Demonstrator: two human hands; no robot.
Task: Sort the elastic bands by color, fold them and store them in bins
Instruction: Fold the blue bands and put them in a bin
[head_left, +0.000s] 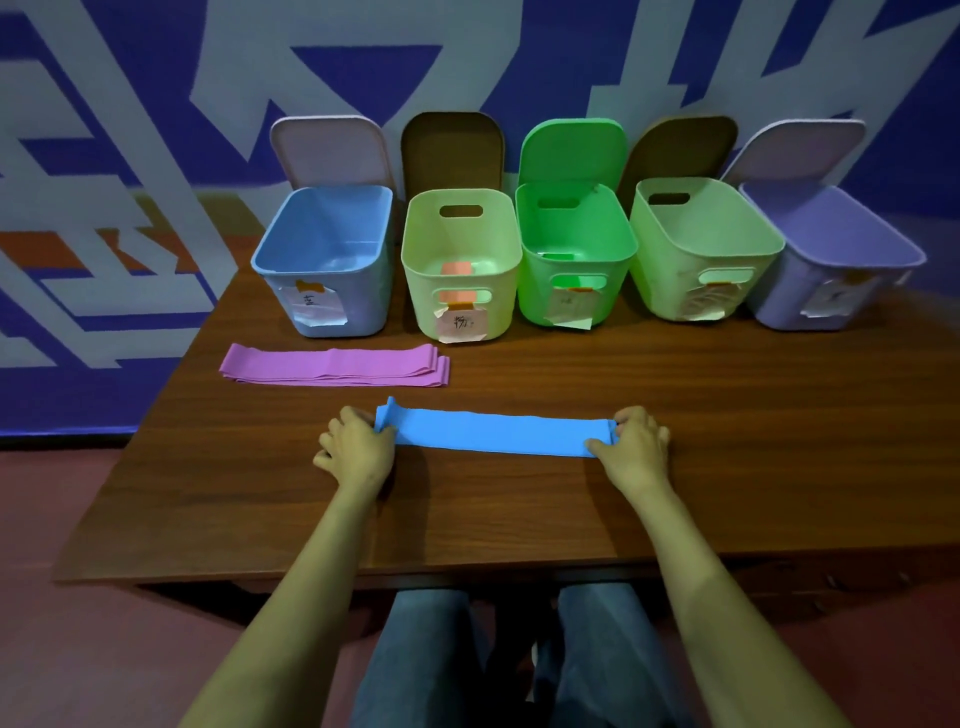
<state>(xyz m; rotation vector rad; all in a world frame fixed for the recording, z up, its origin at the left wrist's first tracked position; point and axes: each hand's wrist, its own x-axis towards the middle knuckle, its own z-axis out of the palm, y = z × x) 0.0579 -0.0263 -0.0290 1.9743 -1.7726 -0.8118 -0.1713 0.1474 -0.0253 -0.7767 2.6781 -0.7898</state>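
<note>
A blue elastic band (496, 432) lies flat across the middle of the wooden table (727, 426). My left hand (358, 447) pinches its left end, which sticks up a little. My right hand (636, 440) grips its right end. Behind it, to the left, a stack of pink bands (335, 365) lies folded lengthwise. Along the table's back stand five open bins: a blue bin (324, 260), a pale yellow-green bin (462, 265) with a pink piece inside, a bright green bin (574, 254) with a green piece inside, another pale bin (701, 249), and a purple bin (836, 260).
Each bin has its lid leaning open against the blue-and-white patterned wall (156, 130), and paper labels are taped to the fronts. My legs in jeans (421, 660) show below the table's near edge. Red floor lies to the left.
</note>
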